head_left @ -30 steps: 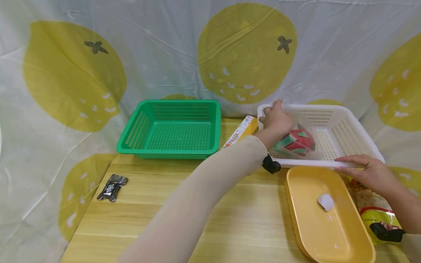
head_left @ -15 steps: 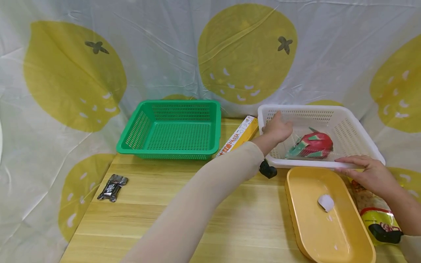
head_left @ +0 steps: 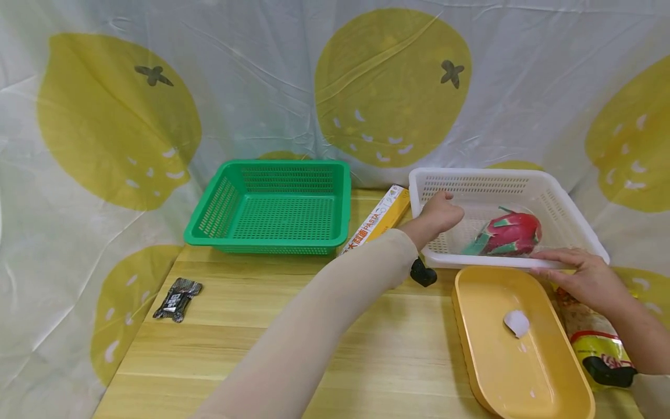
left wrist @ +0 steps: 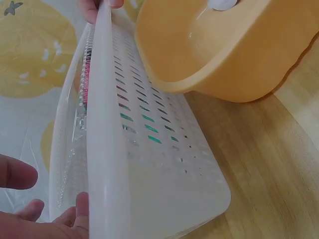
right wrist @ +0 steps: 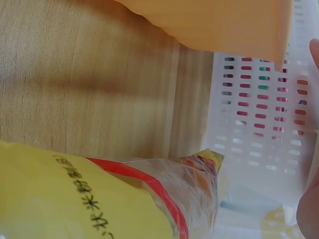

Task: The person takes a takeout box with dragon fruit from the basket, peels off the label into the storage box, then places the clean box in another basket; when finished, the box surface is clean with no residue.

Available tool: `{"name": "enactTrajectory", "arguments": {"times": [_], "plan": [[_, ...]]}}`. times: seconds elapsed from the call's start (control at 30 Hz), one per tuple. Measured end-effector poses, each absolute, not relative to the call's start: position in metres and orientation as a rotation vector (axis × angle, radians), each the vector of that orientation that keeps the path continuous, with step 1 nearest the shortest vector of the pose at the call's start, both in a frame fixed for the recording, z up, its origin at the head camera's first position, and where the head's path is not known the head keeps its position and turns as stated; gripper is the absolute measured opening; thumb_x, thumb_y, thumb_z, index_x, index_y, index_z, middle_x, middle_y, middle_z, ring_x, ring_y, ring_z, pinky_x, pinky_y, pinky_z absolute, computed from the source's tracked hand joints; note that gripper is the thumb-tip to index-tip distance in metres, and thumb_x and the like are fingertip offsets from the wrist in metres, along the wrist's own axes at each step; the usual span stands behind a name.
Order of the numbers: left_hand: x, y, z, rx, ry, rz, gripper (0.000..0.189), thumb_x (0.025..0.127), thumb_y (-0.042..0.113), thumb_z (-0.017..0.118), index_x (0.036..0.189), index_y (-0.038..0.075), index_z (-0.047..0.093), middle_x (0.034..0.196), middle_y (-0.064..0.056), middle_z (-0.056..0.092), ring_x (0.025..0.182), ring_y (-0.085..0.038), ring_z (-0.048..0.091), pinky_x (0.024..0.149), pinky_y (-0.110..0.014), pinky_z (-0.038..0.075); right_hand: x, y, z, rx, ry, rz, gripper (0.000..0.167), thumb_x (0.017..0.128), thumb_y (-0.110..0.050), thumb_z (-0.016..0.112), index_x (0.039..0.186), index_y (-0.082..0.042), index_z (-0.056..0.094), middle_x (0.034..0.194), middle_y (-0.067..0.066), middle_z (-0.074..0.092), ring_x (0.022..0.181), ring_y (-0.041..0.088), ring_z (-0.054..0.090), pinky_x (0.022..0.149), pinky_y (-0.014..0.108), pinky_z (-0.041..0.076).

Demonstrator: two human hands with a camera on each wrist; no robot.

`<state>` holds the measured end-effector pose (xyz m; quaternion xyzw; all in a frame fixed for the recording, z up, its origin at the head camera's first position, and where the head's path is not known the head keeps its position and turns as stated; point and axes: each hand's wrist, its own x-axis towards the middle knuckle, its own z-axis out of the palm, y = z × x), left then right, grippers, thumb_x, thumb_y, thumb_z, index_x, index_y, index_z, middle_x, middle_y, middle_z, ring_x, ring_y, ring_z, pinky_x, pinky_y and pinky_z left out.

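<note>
A red dragon fruit (head_left: pixel 515 233) with green scales lies in a clear plastic bag inside the white basket (head_left: pixel 576 218), near its front wall. My left hand (head_left: pixel 442 212) hovers at the basket's left end, thumb and fingers apart in the left wrist view, nothing between them. My right hand (head_left: pixel 591 279) grips the basket's front rim, its fingers inside and its thumb outside. Through the basket's slots (right wrist: pixel 261 97), red and green show in the right wrist view.
A green basket (head_left: pixel 345 215) stands left, beside a pasta box (head_left: pixel 377 218). In front of the white basket is an orange tray (head_left: pixel 523 384) holding a pale shell-like piece (head_left: pixel 517 323). A yellow food bag (head_left: pixel 602 349) lies right, a small black packet (head_left: pixel 177 299) far left.
My left hand has let go of the bagged dragon fruit and lowered slightly. The fruit has settled to the right inside the white basket. My right hand stays on the rim.
</note>
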<state>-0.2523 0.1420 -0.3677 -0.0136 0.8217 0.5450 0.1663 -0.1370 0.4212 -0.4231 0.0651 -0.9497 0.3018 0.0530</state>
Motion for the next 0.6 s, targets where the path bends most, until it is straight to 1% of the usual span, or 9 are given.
{"name": "enactTrajectory", "arguments": {"times": [0.03,0.1,0.13,0.23,0.37,0.5,0.53,0.57,0.6], "plan": [[-0.253,0.141,-0.368,-0.031,2.331,1.548,0.056,0.092,0.006,0.058,0.146,0.021,0.053,0.127,0.0,0.066,0.057,-0.013,0.036,0.054,-0.027,0.033,-0.137,0.421,-0.424,0.2,-2.885,0.925,0.034,0.087,-0.028,0.083,0.117,-0.013,0.076,0.105,-0.054,0.042,0.1,-0.031,0.034,0.074,0.0,0.031],[-0.254,0.139,-0.369,-0.013,2.3,1.562,0.056,0.093,0.005,0.056,0.147,0.021,0.052,0.113,-0.004,0.069,0.05,-0.013,0.028,0.052,-0.027,0.031,-0.138,0.422,-0.425,0.194,-2.888,0.916,0.034,0.087,-0.029,0.082,0.117,-0.014,0.076,0.105,-0.054,0.041,0.1,-0.031,0.033,0.073,-0.001,0.029],[-0.254,0.138,-0.37,-0.004,2.289,1.571,0.056,0.093,0.005,0.056,0.147,0.022,0.052,0.107,-0.006,0.069,0.05,-0.013,0.026,0.051,-0.027,0.03,-0.138,0.422,-0.425,0.185,-2.896,0.908,0.035,0.087,-0.031,0.082,0.117,-0.014,0.076,0.105,-0.054,0.04,0.1,-0.031,0.033,0.073,0.0,0.029],[-0.251,0.135,-0.372,0.003,2.286,1.617,0.051,0.094,0.006,0.057,0.142,0.023,0.056,0.108,-0.006,0.069,0.058,-0.009,0.038,0.055,-0.025,0.035,-0.137,0.422,-0.425,0.17,-2.921,0.886,0.037,0.088,-0.035,0.081,0.119,-0.016,0.075,0.105,-0.055,0.038,0.099,-0.031,0.03,0.072,0.002,0.029],[-0.247,0.13,-0.373,-0.016,2.342,1.739,0.031,0.097,0.012,0.059,0.125,0.022,0.066,0.118,0.002,0.069,0.083,-0.008,0.057,0.064,-0.022,0.044,-0.136,0.423,-0.425,0.172,-2.923,0.89,0.037,0.088,-0.035,0.081,0.119,-0.016,0.075,0.105,-0.054,0.038,0.1,-0.03,0.031,0.072,0.001,0.028],[-0.245,0.12,-0.374,-0.027,2.351,1.93,0.016,0.098,0.012,0.061,0.108,0.017,0.071,0.097,0.005,0.068,0.083,-0.007,0.06,0.066,-0.017,0.046,-0.137,0.423,-0.425,0.158,-2.933,0.872,0.038,0.088,-0.037,0.081,0.119,-0.018,0.075,0.105,-0.053,0.039,0.1,-0.029,0.03,0.073,0.005,0.03],[-0.244,0.116,-0.374,-0.021,2.352,1.963,0.015,0.098,0.012,0.062,0.108,0.016,0.072,0.094,0.006,0.066,0.081,-0.005,0.059,0.066,-0.016,0.046,-0.137,0.423,-0.425,0.152,-2.937,0.868,0.038,0.087,-0.037,0.081,0.119,-0.018,0.075,0.106,-0.052,0.039,0.1,-0.029,0.03,0.073,0.006,0.031],[-0.243,0.112,-0.375,-0.009,2.354,1.99,0.015,0.098,0.01,0.062,0.107,0.015,0.072,0.092,0.007,0.066,0.081,-0.004,0.058,0.067,-0.015,0.046,-0.137,0.422,-0.425,0.153,-2.941,0.864,0.038,0.088,-0.037,0.081,0.12,-0.017,0.075,0.11,-0.047,0.048,0.099,-0.028,0.03,0.078,0.011,0.037],[-0.242,0.108,-0.375,-0.006,2.358,2.01,0.016,0.097,0.009,0.061,0.107,0.014,0.072,0.091,0.007,0.066,0.081,-0.002,0.058,0.067,-0.015,0.046,-0.137,0.422,-0.425,0.144,-2.947,0.856,0.039,0.088,-0.038,0.081,0.12,-0.017,0.075,0.11,-0.046,0.048,0.099,-0.028,0.03,0.078,0.013,0.038]]}}
